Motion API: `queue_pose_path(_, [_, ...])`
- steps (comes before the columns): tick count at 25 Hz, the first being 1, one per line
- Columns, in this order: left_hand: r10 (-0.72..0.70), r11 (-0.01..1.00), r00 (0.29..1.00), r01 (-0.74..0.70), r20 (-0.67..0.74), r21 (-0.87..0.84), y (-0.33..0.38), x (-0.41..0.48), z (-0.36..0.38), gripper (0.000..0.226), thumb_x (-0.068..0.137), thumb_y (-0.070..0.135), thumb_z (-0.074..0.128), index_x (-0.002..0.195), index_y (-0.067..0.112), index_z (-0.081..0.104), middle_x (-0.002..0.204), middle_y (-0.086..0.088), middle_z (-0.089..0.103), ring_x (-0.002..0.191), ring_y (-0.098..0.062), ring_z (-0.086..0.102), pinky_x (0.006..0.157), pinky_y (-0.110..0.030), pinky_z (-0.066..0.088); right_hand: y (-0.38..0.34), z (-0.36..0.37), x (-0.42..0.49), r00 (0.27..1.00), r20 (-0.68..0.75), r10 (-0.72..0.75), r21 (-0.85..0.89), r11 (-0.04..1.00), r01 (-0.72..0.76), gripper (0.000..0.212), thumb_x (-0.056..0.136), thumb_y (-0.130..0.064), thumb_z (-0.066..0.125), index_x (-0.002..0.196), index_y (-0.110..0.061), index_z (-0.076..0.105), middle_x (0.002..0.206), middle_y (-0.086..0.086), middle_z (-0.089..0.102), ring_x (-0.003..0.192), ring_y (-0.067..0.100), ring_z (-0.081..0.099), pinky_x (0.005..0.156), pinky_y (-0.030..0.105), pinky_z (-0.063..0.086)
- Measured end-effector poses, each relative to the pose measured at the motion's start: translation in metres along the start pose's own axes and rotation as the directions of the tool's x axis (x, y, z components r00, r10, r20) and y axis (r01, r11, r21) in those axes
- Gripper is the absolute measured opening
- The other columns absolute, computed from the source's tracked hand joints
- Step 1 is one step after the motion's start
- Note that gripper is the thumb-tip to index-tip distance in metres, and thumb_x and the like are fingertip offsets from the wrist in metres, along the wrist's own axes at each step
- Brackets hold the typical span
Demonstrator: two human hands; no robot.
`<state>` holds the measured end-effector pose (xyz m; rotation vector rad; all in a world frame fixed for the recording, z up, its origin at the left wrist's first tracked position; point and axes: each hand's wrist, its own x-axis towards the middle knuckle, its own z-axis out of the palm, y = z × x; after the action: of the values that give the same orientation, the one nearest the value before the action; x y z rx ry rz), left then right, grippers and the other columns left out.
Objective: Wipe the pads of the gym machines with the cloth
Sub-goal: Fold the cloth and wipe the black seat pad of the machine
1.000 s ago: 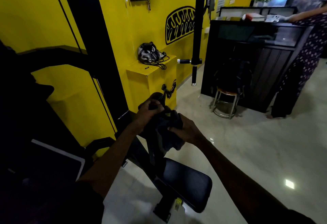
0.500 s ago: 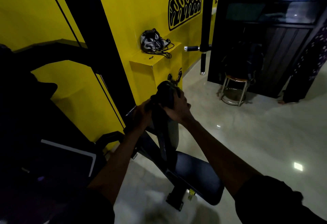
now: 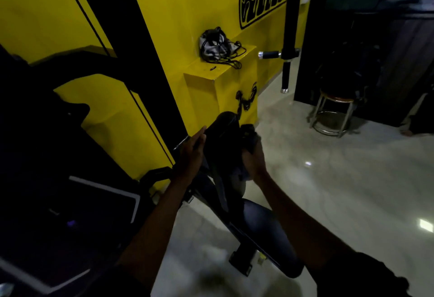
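The yellow wall (image 3: 211, 3) and the black machine frame (image 3: 141, 62) fill my left side. Pale tiled floor (image 3: 340, 179) runs off to the right, towards a dark counter (image 3: 375, 50) with a stool (image 3: 333, 113) in front of it. Below me the seat pad (image 3: 265, 233) lies flat, and the upright back pad (image 3: 223, 137) rises from it, between my arms.

Half a second ago my right hand (image 3: 254, 158) was capped over the top of that back pad. It has now come down onto the pad's right flank, so the rounded top stands bare. My left hand (image 3: 191, 151) has flattened out, fingers straight and pressed together along the pad's left edge to steady it.

The cloth (image 3: 250, 137) is bunched in the right hand, whose fingers curl around it and hold it against the pad's right side. It is as dark as the vinyl, so I cannot tell how much of it hangs below my palm.

I judge the top already wiped and the stroke moving down the side. The lower part of this pad and the seat are probably still to do.
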<state>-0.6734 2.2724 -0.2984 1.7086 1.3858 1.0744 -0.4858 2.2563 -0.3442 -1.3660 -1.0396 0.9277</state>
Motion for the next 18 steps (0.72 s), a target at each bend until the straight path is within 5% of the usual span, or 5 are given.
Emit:
queue_pose_path(2, [-0.011,1.0,0.998,0.012,-0.063,0.018,-0.001,-0.005,0.014,0.056,0.096,0.058,0.048,0.146,0.035,0.043,0.152,0.007,0.042,0.137,-0.007,0.04,0.107,-0.026,0.04,-0.008,0.007,0.005,0.999,0.004,-0.045,-0.012,0.999,0.045,0.069,0.088,-0.048,0.062,0.146,-0.018,0.04,0.142,0.004,0.05,0.133,0.02,0.048,0.109,0.035,0.043])
queue_pose_path(5, [-0.041,0.999,0.983,0.044,-0.177,0.014,0.001,-0.011,0.032,0.057,0.093,0.062,0.047,0.144,0.038,0.042,0.152,0.009,0.038,0.138,-0.011,0.039,0.111,-0.041,0.04,0.003,0.01,-0.008,0.991,0.076,-0.106,0.051,0.993,0.102,0.064,0.096,-0.045,0.059,0.151,-0.026,0.033,0.151,-0.004,0.042,0.139,0.01,0.042,0.109,0.023,0.041])
queue_pose_path(10, [-0.024,0.997,0.97,0.041,-0.24,0.066,0.022,-0.018,0.037,0.042,0.104,0.022,0.044,0.144,0.011,0.043,0.149,-0.007,0.037,0.135,-0.013,0.038,0.105,-0.014,0.04,-0.001,-0.015,0.038,0.985,0.172,-0.026,0.053,0.998,0.017,0.052,0.093,-0.048,0.056,0.134,-0.016,0.051,0.127,0.006,0.059,0.122,0.023,0.057,0.097,0.035,0.051])
queue_pose_path(15, [-0.076,0.993,0.96,0.049,-0.268,-0.108,0.01,-0.016,0.036,0.04,0.103,0.025,0.042,0.141,0.016,0.049,0.147,-0.004,0.045,0.137,-0.019,0.044,0.111,-0.043,0.042,-0.04,-0.012,0.067,0.815,0.312,-0.489,-0.252,0.785,0.567,0.054,0.087,-0.049,0.058,0.133,-0.022,0.056,0.137,0.003,0.054,0.128,0.032,0.049,0.099,0.046,0.043])
queue_pose_path(18, [-0.206,0.954,0.937,0.128,-0.282,-0.272,0.01,-0.017,0.033,0.04,0.102,0.029,0.045,0.14,0.019,0.049,0.145,-0.006,0.05,0.135,-0.022,0.047,0.109,-0.05,0.042,-0.043,-0.019,0.1,0.78,0.45,-0.434,-0.204,0.801,0.563,0.047,0.086,-0.051,0.057,0.122,-0.021,0.059,0.125,0.005,0.057,0.117,0.032,0.056,0.09,0.045,0.05])
